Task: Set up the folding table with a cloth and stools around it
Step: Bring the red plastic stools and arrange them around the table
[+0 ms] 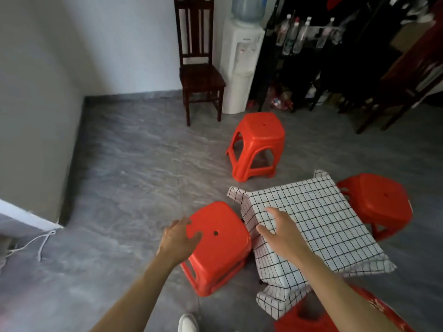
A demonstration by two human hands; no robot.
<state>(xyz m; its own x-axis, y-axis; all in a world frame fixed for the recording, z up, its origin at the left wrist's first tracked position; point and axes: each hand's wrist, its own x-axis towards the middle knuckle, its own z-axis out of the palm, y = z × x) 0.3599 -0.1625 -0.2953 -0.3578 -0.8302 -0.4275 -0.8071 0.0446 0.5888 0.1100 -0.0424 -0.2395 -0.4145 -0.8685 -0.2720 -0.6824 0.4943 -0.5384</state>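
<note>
Red stool (pixel 220 245) under spread left hand (pixel 178 238)

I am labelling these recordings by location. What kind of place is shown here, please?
Probably a room in a home, perhaps a dining or utility corner. A wooden chair and a water dispenser stand by the wall, and red plastic stools surround a small table under a checked cloth.

no legible txt; brand mark on water dispenser (pixel 241 65) too blurred.
</note>
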